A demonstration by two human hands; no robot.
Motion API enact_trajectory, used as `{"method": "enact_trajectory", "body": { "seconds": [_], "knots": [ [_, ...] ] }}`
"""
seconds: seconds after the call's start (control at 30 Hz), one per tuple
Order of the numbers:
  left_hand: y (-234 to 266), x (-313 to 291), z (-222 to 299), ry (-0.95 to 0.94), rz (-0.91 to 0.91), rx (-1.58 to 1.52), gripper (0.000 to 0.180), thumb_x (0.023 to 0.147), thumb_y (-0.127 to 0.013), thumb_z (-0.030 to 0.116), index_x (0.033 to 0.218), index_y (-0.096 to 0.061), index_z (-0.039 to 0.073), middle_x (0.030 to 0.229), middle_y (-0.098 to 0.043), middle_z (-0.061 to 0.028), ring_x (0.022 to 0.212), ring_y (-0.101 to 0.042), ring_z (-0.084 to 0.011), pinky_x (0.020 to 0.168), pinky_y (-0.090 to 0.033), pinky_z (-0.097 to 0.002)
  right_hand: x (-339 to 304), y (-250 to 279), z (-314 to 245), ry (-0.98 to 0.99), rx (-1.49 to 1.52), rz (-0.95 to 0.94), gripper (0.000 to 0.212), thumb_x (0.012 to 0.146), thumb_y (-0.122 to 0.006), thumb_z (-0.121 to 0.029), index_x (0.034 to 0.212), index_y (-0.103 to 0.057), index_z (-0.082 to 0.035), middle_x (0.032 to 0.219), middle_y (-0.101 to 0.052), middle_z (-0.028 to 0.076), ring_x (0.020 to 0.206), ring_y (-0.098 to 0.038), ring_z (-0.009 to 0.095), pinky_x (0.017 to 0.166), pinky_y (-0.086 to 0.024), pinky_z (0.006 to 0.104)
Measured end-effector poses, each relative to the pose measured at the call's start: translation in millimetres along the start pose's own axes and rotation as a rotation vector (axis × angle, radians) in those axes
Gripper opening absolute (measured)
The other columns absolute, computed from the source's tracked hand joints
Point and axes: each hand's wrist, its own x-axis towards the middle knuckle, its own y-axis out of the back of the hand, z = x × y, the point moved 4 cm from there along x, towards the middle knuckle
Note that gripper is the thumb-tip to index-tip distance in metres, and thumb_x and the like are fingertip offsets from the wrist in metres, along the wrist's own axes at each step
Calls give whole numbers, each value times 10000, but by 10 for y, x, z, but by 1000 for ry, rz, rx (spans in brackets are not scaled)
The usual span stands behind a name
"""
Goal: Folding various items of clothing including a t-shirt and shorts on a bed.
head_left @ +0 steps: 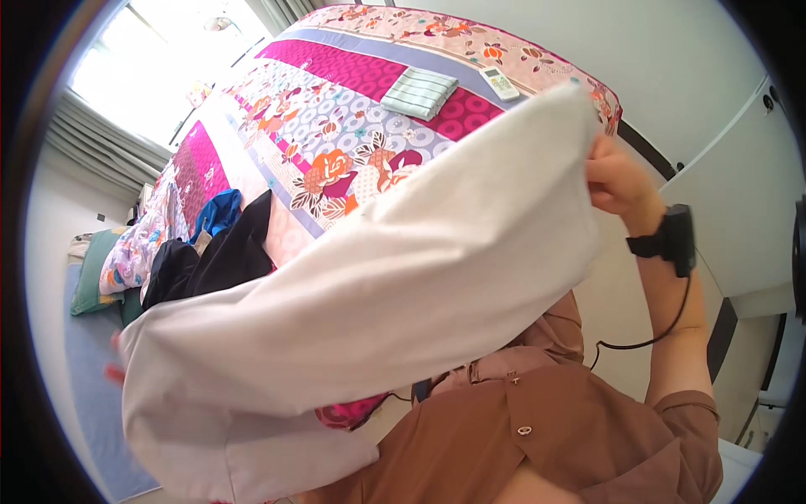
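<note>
A large off-white cloth [378, 311] stretches across the view between my two hands, its far end raised to the right. A seam runs down its lower left part, and its exact kind cannot be told. My right hand [617, 178] is closed on the upper right edge. Only a few fingertips of my left hand [115, 372] show past the left edge, where the fabric bunches over them. The rest of that hand is hidden behind the cloth.
Ahead is a bed with a patterned floral cover [336, 181]. On it lie a folded striped cloth [419, 92] and a white remote control [499, 83]. Black clothing [231, 256], a blue garment [217, 212] and a green pillow [94, 281] are piled at the left.
</note>
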Motion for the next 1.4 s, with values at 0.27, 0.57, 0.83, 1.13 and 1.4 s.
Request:
{"method": "enact_trajectory", "body": {
  "seconds": [0.27,0.57,0.83,1.13,1.4],
  "knots": [
    [-396,418,-700,-59,-512,437,600,920,-439,260,1427,-228,19,1459,-311,-134,1340,-286,-240,1100,-228,-359,1288,-32,-145,228,329,246,471,896,-516,-21,1327,-340,-89,1087,-572,143,960,-588,260,852,-492,409],
    [401,-70,-684,124,-234,256,551,939,-437,263,1409,-269,31,1430,-347,-118,1315,-330,-219,1097,-248,-351,1402,-335,-241,291,-141,-42,597,794,-586,56,1336,-356,-42,1181,-543,168,1033,-571,271,910,-463,430],
    [555,-2487,-1620,1187,-536,-80,233,906,-547,190,1086,-573,44,952,-607,-9,807,-574,-117,622,-499,-266,1321,1281,1234,-266,-1040,608,347,658,-701,-23,1001,-656,0,923,-667,117,846,-633,221,796,-496,336],
    [353,-3349,-945,1666,-69,-587,486,956,-441,410,1296,-423,64,1198,-544,-64,1042,-553,-206,867,-468,-339,821,1665,1648,-290,-1159,665,360,698,-746,-295,909,-681,-11,773,-669,99,679,-627,183,640,-488,305],
    [64,-3308,-540,1514,-651,-197,602,811,-674,201,1286,-420,-69,1217,-549,-142,1075,-550,-251,941,-421,-343,523,1620,1677,-375,-1174,484,383,708,-718,-244,935,-650,56,832,-669,141,767,-635,213,714,-479,326]
  ]
}}
